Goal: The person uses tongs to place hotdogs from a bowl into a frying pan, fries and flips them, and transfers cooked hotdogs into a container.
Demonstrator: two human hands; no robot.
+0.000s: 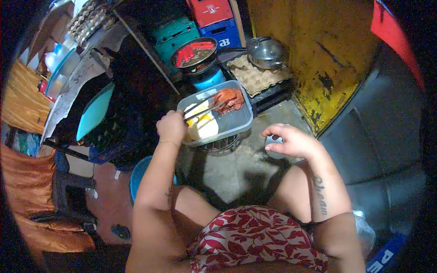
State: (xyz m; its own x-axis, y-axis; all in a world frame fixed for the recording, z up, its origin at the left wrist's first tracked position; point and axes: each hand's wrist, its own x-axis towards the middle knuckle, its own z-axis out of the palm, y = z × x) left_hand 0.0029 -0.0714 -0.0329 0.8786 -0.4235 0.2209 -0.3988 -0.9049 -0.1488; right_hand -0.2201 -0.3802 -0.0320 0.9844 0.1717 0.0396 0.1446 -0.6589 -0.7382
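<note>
My left hand [172, 127] is closed round the end of metal tongs [200, 108], whose tips reach over a clear plastic container [230, 131]. Fried eggs [203, 126] lie in the container's left part, and reddish meat [229, 100] lies in its right part, near the tong tips. Whether the tongs pinch any of the meat cannot be made out. To the right of the container, my right hand [291, 141] is held with thumb and fingers curved apart, with nothing seen in its grasp. Behind the container, red sausages [195, 52] sit in a pan [200, 60] on a burner.
A lidded glass pot [266, 52] and a cardboard egg tray [255, 75] stand behind on the right. Crates [176, 36] are stacked at the back. A yellow rusty panel [325, 59] rises at the right. A blue basin [139, 175] is beside my left forearm.
</note>
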